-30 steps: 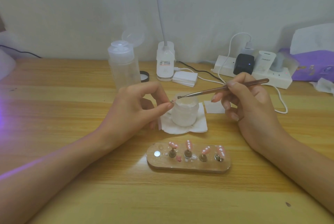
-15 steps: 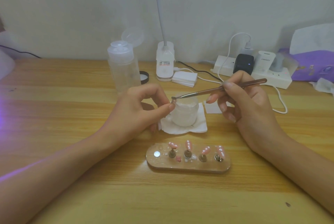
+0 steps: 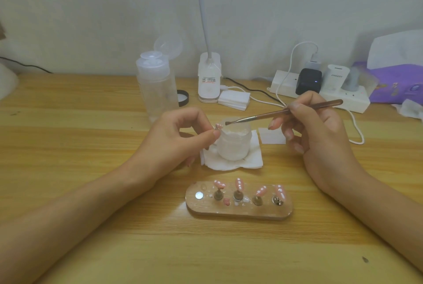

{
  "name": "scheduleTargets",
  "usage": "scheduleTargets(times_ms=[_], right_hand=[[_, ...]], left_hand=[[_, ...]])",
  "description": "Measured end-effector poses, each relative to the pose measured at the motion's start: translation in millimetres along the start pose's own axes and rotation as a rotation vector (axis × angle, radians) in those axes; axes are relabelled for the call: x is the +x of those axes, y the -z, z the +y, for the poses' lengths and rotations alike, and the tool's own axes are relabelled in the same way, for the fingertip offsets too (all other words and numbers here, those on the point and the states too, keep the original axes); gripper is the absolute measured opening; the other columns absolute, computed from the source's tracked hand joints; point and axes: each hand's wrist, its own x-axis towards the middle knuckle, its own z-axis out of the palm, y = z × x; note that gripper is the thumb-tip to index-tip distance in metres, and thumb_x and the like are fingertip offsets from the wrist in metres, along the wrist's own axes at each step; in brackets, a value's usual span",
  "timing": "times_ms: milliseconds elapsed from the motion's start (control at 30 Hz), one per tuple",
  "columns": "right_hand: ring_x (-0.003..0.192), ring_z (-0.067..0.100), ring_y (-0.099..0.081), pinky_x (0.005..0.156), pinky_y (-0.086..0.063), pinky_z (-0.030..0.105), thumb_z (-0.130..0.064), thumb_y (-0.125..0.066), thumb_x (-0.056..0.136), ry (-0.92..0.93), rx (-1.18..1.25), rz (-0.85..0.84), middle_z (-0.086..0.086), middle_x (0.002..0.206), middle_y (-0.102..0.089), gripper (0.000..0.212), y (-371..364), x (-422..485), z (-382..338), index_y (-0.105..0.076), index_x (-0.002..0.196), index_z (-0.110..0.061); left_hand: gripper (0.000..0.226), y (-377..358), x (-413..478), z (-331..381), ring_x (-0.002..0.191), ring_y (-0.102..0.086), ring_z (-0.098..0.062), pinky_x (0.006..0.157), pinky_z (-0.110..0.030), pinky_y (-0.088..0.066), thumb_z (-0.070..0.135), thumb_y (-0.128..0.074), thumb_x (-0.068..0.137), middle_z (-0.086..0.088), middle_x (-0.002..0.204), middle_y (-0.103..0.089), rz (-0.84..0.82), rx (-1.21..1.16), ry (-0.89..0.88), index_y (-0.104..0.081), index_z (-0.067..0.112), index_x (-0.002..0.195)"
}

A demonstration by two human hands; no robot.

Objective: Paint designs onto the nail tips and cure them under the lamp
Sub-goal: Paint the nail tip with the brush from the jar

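Observation:
My left hand (image 3: 180,139) pinches a small pink nail tip (image 3: 58,126) on its stand between thumb and forefinger, just left of a frosted white jar (image 3: 233,144). My right hand (image 3: 313,132) grips a thin brown nail brush (image 3: 286,113); its bristle end hovers over the jar's rim, a short way right of the held tip. Nearer to me lies a wooden oval holder (image 3: 239,212) with several pink nail tips dotted white standing on small pegs. One loose pink tip lies on the holder.
The jar stands on a folded white pad (image 3: 251,160). Behind are a clear pump bottle (image 3: 156,89), a white lamp base (image 3: 209,77) with gooseneck, a stack of cotton pads (image 3: 233,99), a power strip (image 3: 343,98) with chargers and cables, and a purple tissue pack (image 3: 398,86).
The brush tip has drawn away from the held nail tip to the right, over the jar. My left hand has shifted slightly left and turned the tip upward.

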Motion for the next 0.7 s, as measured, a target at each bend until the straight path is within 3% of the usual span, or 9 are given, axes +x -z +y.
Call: scheduleTargets(times_ms=[133,267,333,500,700], right_hand=[[0.052,0.009,-0.050,0.041,-0.034,0.017,-0.024,-0.057,0.097,0.043,0.021,-0.085,0.007,0.075,-0.074,0.018,-3.0,-1.1,-0.7,-0.049,0.082,-0.018],[0.049,0.008,-0.047,0.039,-0.031,0.016,-0.014,-0.053,0.100,0.025,-0.038,-0.012,0.008,0.070,-0.072,0.020,-1.8,-0.4,1.8,-0.048,0.081,-0.018],[0.050,0.008,-0.048,0.040,-0.032,0.017,-0.019,-0.054,0.097,0.025,-0.002,0.003,0.008,0.070,-0.072,0.018,-0.9,0.2,1.3,-0.048,0.080,-0.019],[0.054,0.009,-0.053,0.042,-0.035,0.015,-0.022,-0.057,0.098,0.075,-0.002,-0.107,0.008,0.077,-0.075,0.017,-2.8,-2.2,0.8,-0.049,0.082,-0.020],[0.051,0.009,-0.049,0.042,-0.034,0.017,-0.016,-0.052,0.099,0.065,-0.022,-0.018,0.007,0.072,-0.073,0.018,-0.3,-1.2,1.6,-0.049,0.081,-0.018]], left_hand=[[0.022,-0.3,0.4,0.7,0.042,-0.045,-0.011,0.043,-0.026,-0.036,0.021,-0.073,0.087,0.001,0.071,-0.065,-0.008,-0.006,0.014,-0.061,0.017,0.070],[0.023,-1.0,1.2,1.2,0.040,-0.042,-0.009,0.041,-0.022,-0.031,0.021,-0.073,0.087,0.003,0.067,-0.063,-0.012,-0.027,0.034,-0.060,0.017,0.068],[0.024,-0.6,2.1,1.2,0.040,-0.041,-0.009,0.041,-0.022,-0.030,0.023,-0.073,0.087,0.005,0.067,-0.063,-0.016,-0.031,0.045,-0.059,0.018,0.068],[0.027,-0.4,3.7,-0.2,0.040,-0.041,-0.007,0.041,-0.020,-0.030,0.024,-0.074,0.088,0.007,0.065,-0.062,-0.034,-0.029,0.049,-0.059,0.021,0.066],[0.027,0.4,4.3,0.2,0.041,-0.040,-0.008,0.042,-0.021,-0.028,0.027,-0.075,0.086,0.009,0.063,-0.060,-0.042,-0.045,0.060,-0.058,0.021,0.065]])
